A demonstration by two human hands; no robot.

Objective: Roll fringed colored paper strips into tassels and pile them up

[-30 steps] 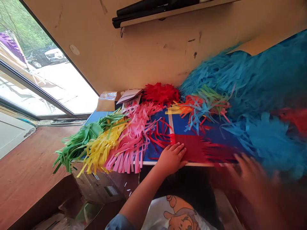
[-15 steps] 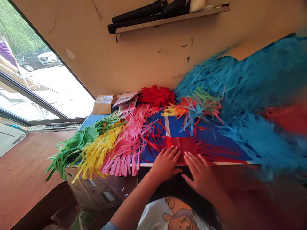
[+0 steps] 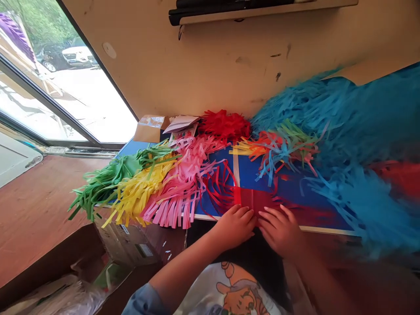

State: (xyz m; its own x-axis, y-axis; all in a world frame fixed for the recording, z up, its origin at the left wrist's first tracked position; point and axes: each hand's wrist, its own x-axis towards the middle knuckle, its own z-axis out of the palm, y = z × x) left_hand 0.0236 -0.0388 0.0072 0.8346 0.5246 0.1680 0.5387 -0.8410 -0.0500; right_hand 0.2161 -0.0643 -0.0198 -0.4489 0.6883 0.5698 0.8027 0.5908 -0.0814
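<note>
A red fringed sheet of tissue paper (image 3: 259, 199) lies on the blue tabletop, its cut strips spreading to the left and right. My left hand (image 3: 238, 224) has its fingers curled over the sheet's near edge, closed on it. Close beside it, my right hand (image 3: 280, 228) grips the same edge a little to the right, fingers bent and thumb mostly hidden. The fingertips of the two hands nearly meet. Left of the sheet lie pink fringed paper (image 3: 183, 183), yellow fringed paper (image 3: 142, 188) and green fringed paper (image 3: 121, 170).
Behind are a red fringe pile (image 3: 225, 124) and a mixed-colour fringe bundle (image 3: 282, 146). A large heap of blue fringe (image 3: 344, 127) covers the right. Papers (image 3: 182, 124) and a brown envelope (image 3: 149, 129) lie at the back left. An open cardboard box (image 3: 127, 245) stands below, left.
Both hands have drawn toward the near edge of the red sheet and come closer together, their fingers going from outstretched to curled. The view has shifted slightly.
</note>
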